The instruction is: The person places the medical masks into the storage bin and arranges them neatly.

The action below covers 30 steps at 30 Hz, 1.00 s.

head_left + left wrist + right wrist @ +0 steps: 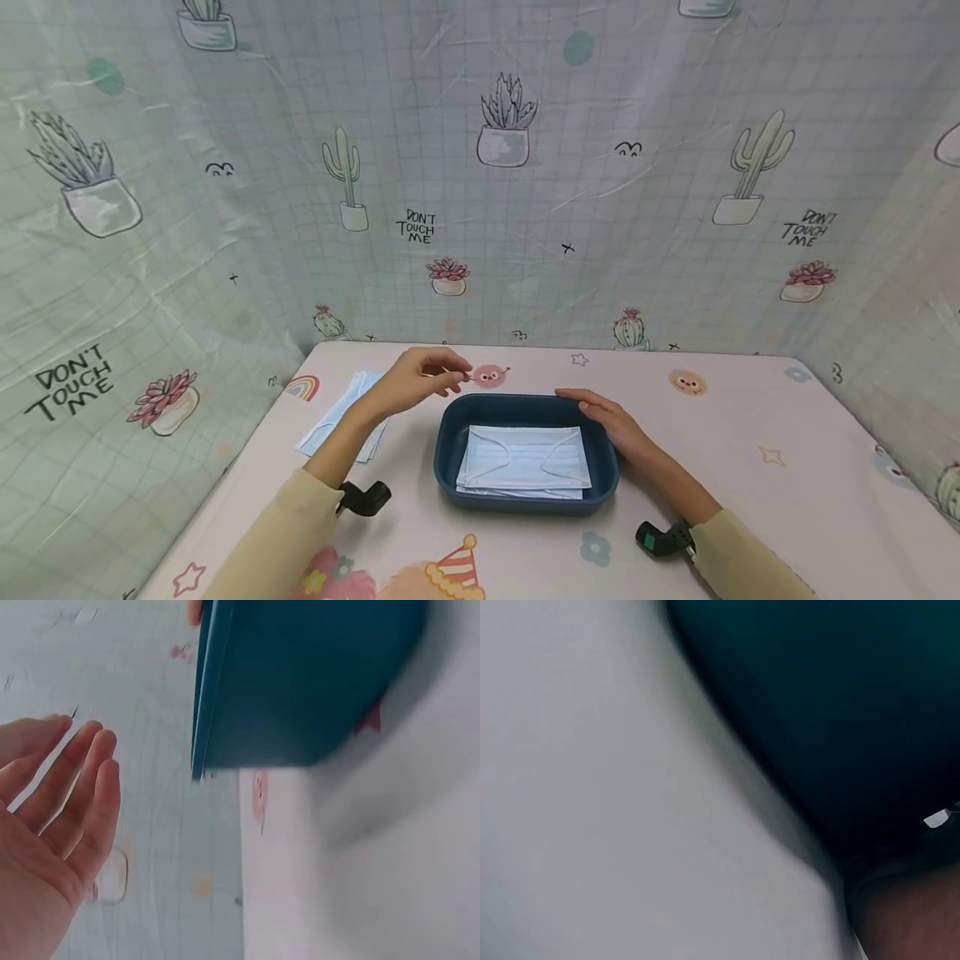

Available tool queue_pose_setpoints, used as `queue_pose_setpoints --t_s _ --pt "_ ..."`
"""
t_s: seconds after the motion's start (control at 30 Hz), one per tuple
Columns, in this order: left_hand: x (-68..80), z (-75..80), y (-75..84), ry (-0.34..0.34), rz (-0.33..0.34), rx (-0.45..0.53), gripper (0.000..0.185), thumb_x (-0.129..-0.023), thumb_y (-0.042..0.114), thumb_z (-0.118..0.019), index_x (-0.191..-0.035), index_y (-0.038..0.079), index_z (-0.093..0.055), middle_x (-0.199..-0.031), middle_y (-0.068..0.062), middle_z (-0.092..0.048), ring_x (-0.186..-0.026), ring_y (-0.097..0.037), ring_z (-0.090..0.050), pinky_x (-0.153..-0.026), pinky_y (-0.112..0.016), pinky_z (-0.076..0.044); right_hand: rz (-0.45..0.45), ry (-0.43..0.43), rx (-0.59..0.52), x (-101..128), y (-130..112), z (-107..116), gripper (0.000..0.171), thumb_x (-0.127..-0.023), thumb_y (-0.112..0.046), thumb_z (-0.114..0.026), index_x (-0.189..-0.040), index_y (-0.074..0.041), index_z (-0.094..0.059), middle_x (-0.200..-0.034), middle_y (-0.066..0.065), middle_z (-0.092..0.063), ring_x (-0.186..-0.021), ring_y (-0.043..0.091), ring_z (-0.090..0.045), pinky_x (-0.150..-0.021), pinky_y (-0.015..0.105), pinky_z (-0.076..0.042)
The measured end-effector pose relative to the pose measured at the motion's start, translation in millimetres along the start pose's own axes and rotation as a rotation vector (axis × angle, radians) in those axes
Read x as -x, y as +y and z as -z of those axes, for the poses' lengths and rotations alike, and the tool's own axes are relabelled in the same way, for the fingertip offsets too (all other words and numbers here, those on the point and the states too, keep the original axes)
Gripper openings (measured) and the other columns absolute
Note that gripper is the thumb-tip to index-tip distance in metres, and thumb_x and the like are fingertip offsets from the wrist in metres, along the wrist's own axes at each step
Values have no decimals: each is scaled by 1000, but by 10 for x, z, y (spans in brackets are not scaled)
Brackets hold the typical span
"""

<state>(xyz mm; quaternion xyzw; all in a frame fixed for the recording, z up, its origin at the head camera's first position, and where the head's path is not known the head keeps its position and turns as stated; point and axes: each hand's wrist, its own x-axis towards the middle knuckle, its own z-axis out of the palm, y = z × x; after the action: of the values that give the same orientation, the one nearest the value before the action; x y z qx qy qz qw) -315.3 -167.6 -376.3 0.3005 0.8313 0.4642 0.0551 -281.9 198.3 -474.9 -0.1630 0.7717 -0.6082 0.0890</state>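
A small spread of light-blue pleated face masks (337, 414) is lying at the far left of the pale pink cartoon-print tabletop (847, 508), partly hidden behind a person's left forearm. Next to the right, the left hand (420, 377) is hovering above the table, between those masks and a navy-blue tub. Its fingers are bending loosely and holding nothing; the left wrist view is showing the palm bare.

In the middle, the rounded rectangular tub (525, 504) is standing upright on the table. Inside it, more light-blue masks (525, 458) are lying flat in a stack, the top one showing its white ear loops.

At the tub's far right corner, the right hand (603, 414) is resting on the rim, fingers stretching along the far edge — touching, not visibly clenching, though its thumb is out of sight. Behind everything, a cactus-print curtain (570, 192) is hanging.

Judging from this layout, the person is apparently working through a transfer of masks, with the left hand between pickups and the right hand steadying the tub. The next move is probably calling for the left hand to reach left and pinch one mask — singly, since thin sheets may be clinging together.
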Motion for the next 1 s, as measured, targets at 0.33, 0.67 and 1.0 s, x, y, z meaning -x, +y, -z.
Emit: queue_pose_setpoints --t_s 0.33,0.67,1.0 --pt "389 452 -451 288 116 -19 26 -104 18 -62 -125 4 -69 -115 -21 -75 -97 -32 -75 -77 -26 -62 -4 -22 -70 -8 17 29 44 -111 -25 -38 -152 -14 -52 -163 9 -44 -153 22 -35 -115 21 -32" --pt "785 638 -782 473 301 6 34 -104 21 -61 -134 3 -64 -120 -24 -73 -96 -22 -75 -77 -26 -62 1 -20 -72 -21 31 39 45 -111 -23 -36 -152 -11 -52 -163 12 -43 -156 34 -30 -126 56 -21" --pt "1036 697 -958 545 428 -24 41 -104 20 -62 -139 0 -57 -122 -26 -70 -92 -9 -72 -77 -20 -60 -1 -15 -21 -7 1 34 45 -111 -24 -37 -152 -11 -52 -162 12 -45 -154 32 -33 -125 48 -26"
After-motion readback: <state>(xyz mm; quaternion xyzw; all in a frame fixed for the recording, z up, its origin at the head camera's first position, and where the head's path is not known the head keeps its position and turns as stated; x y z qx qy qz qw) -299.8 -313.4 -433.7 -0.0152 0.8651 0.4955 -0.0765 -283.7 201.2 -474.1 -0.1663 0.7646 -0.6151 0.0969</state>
